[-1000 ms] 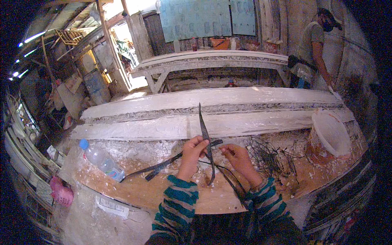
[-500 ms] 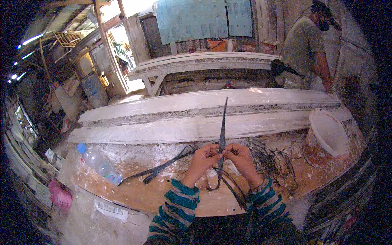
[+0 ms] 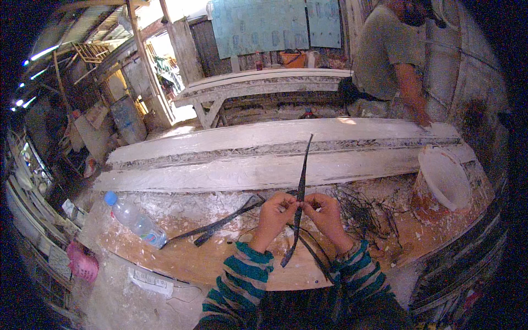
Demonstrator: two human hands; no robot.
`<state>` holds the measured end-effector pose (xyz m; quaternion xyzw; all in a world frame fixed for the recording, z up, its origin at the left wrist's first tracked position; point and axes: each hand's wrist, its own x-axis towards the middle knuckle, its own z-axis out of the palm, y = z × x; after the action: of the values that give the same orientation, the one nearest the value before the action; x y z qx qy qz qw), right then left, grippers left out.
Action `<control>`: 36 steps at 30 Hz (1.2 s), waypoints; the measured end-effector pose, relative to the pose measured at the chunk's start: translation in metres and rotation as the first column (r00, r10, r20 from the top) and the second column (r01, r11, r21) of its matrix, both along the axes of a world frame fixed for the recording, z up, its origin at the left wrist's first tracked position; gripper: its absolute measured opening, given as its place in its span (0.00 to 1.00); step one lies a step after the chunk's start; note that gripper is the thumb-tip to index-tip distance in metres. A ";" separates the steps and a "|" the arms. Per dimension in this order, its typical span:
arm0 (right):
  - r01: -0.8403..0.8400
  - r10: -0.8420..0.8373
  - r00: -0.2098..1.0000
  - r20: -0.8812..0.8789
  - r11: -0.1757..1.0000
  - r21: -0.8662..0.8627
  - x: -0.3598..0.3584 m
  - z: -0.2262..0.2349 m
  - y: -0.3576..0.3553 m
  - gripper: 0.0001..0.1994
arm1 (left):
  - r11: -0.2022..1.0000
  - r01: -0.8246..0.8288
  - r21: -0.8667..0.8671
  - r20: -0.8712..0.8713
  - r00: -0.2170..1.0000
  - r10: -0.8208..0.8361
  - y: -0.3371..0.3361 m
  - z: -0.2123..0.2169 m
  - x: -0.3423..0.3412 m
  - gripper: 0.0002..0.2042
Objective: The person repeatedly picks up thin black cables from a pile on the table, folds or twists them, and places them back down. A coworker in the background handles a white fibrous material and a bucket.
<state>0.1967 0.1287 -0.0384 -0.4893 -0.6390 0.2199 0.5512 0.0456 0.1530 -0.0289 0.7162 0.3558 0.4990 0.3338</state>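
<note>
A dark, tapered flat strip (image 3: 304, 173) stands nearly upright between my hands, its thin tip pointing away and its wider end hanging below my fingers. My left hand (image 3: 273, 219) and my right hand (image 3: 325, 217) both pinch it at the middle, fingertips almost touching. To the left, more dark strips (image 3: 225, 221) lie across the tabletop, and one strip (image 3: 314, 248) runs under my hands toward the near edge. Beside my right hand spreads a tangle of thin black strands (image 3: 368, 220). The strip's material cannot be made out.
A clear plastic bottle (image 3: 135, 221) with a blue cap lies at left on the wooden tabletop (image 3: 192, 258). Long white-coated boards (image 3: 264, 170) stretch across beyond my hands. A smeared white bucket (image 3: 422, 190) stands at right. Behind it, a person (image 3: 379, 55) reaches to the far board.
The held strip now leans slightly right at its tip, and its lower end has swung left and straightened. The person at back right has moved left and leaned in, hand on the far board.
</note>
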 end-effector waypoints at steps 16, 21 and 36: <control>-0.001 0.004 0.998 0.069 0.999 -0.036 0.001 0.009 -0.004 0.06 | 0.979 0.185 -0.086 -0.001 0.983 -0.186 0.005 -0.005 0.000 0.04; 0.038 -0.035 0.998 0.049 0.998 -0.056 0.001 0.006 -0.003 0.06 | 0.890 0.343 -0.300 0.235 0.931 -0.279 0.002 -0.007 -0.003 0.07; 0.116 -0.044 0.916 0.399 0.980 -0.159 0.012 0.004 0.005 0.09 | 0.993 -0.008 -0.119 0.499 0.864 0.067 -0.026 0.043 -0.090 0.09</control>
<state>0.2082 0.1335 -0.0341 -0.5970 -0.6937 0.1508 0.3737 -0.0439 0.1266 0.0146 0.5346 0.2981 0.6536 0.4451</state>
